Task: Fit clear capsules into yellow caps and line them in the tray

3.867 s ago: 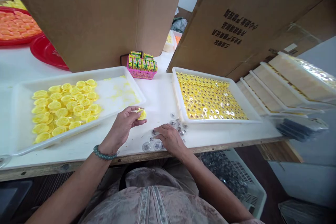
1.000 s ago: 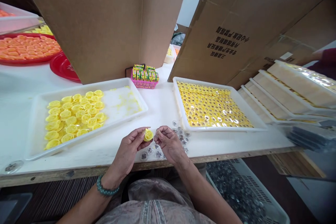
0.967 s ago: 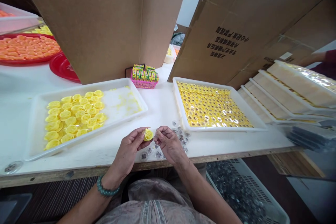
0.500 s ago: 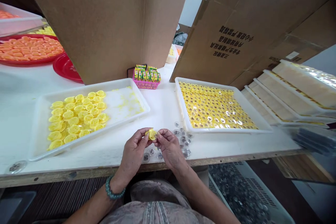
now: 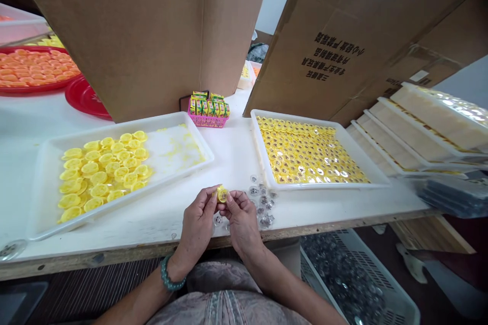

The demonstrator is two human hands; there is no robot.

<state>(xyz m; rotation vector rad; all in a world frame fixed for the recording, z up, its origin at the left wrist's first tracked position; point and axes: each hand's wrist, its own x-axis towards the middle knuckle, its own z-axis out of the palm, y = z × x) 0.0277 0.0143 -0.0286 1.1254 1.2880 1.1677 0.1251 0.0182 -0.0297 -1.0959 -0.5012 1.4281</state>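
Between both hands, above the table's front edge, is a small round yellow plastic piece [image 5: 221,194] with a dark-printed middle. My left hand [image 5: 199,216] pinches its left side, and my right hand [image 5: 242,216] grips its right side with thumb and fingers. Just right of my right hand lie several clear discs with dark prints [image 5: 264,203], loose on the white table [image 5: 152,221]. A few more discs show partly behind my hands. To the left, a white tray [image 5: 179,150] bears loose yellow pieces [image 5: 99,177]. On the right, another white tray [image 5: 328,188] holds close rows of yellow pieces with shiny printed tops [image 5: 308,155].
A pink basket [image 5: 208,121] of small yellow-green boxes stands at the back. Large cardboard sheets [image 5: 152,35] rise behind the trays. Stacked filled trays [image 5: 423,132] lean at the right. Red round trays [image 5: 86,96] are far left. Below the table, a crate [image 5: 396,284] holds clear discs.
The yellow piece has turned in my fingers, so its printed face shows more now. My right-hand fingers have shifted slightly. The whole view has swung a little to the right.
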